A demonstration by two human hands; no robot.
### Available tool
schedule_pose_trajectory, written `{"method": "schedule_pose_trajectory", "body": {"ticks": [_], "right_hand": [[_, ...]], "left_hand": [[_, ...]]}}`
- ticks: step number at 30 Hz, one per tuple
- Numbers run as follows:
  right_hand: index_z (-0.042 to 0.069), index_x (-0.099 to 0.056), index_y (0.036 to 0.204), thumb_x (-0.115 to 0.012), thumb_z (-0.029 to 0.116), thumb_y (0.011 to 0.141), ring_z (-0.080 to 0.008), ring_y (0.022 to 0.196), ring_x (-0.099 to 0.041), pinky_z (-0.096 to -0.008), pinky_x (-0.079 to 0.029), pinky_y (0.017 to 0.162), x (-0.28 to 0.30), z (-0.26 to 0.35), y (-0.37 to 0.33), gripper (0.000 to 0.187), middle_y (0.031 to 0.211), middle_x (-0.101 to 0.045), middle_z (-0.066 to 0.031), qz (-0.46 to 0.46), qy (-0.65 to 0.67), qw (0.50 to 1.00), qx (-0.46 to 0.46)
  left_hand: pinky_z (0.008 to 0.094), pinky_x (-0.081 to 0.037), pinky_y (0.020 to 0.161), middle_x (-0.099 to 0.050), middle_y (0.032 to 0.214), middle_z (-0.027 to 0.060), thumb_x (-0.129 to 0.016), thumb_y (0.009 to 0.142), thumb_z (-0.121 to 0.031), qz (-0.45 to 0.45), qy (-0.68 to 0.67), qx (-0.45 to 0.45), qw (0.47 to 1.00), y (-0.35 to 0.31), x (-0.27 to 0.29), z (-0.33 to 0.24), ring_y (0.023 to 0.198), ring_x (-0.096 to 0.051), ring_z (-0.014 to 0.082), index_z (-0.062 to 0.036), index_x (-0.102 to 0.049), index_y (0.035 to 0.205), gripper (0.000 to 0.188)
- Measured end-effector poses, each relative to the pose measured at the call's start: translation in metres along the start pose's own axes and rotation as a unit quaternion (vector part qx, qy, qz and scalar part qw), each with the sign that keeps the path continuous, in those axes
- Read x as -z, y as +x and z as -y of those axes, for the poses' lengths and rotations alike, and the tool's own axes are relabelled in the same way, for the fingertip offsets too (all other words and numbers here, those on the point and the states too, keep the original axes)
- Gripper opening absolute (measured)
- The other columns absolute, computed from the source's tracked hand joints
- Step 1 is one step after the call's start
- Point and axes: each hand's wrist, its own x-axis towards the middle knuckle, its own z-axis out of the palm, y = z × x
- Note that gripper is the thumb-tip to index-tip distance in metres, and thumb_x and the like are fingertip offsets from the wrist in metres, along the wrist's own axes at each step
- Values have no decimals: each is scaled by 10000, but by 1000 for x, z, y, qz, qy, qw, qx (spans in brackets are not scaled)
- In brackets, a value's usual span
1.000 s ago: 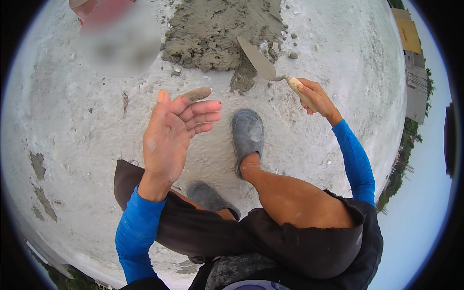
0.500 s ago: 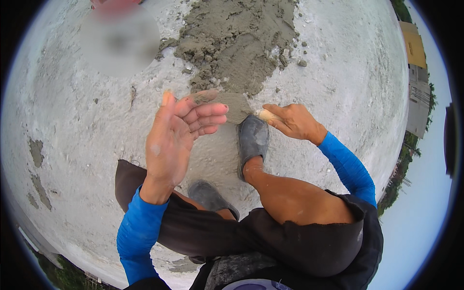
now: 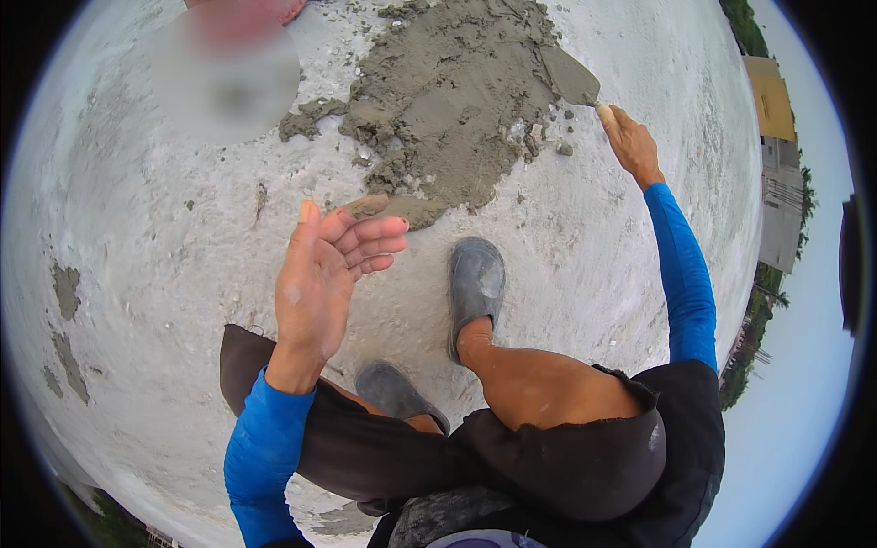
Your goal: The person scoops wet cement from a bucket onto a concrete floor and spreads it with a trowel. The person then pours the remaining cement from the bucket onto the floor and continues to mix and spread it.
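Observation:
My right hand (image 3: 630, 144) is wrapped round the pale handle of a trowel (image 3: 574, 77). The trowel's blade is coated in grey mortar and rests at the right edge of a spread mound of wet mortar (image 3: 448, 100). My left hand (image 3: 320, 274) is raised with the palm turned to the right and the fingers stretched out; nothing is in it. Wet mortar smears its index finger. The fingertips appear over the near end of the mound; whether they touch it I cannot tell.
My two grey clogs (image 3: 477, 279) stand on the rough pale floor (image 3: 164, 274), just on the near side of the mortar. Small crumbs lie around the mound. Dark patches (image 3: 68, 290) mark the floor at left. A red object (image 3: 290, 9) shows at the top, partly blurred.
The trowel in my right hand has swung away from beside my left hand, forward and right to the mortar's right edge. My left hand has shifted slightly left and stays open.

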Motion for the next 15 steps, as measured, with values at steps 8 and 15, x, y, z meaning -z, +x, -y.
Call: {"method": "schedule_pose_trajectory", "body": {"ticks": [8, 15], "right_hand": [[180, -565, 1494, -566, 474, 1047, -397, 737, -731, -520, -552, 652, -34, 110, -38, 535, 796, -745, -191, 37, 42, 988, 144], [130, -634, 1396, -463, 529, 1071, -439, 855, -749, -541, -578, 750, -36, 26, 40, 541, 881, -757, -262, -48, -46, 997, 30]], "left_hand": [[396, -452, 1036, -724, 1267, 188, -265, 1091, -659, 16, -5, 0, 1000, 6, -5, 3, 1168, -665, 266, 34, -584, 1437, 838], [404, -456, 1035, -720, 1270, 187, -249, 1097, -654, -18, -9, 8, 1000, 5, 2, 1, 1166, -665, 273, 28, -595, 1413, 828]]}}
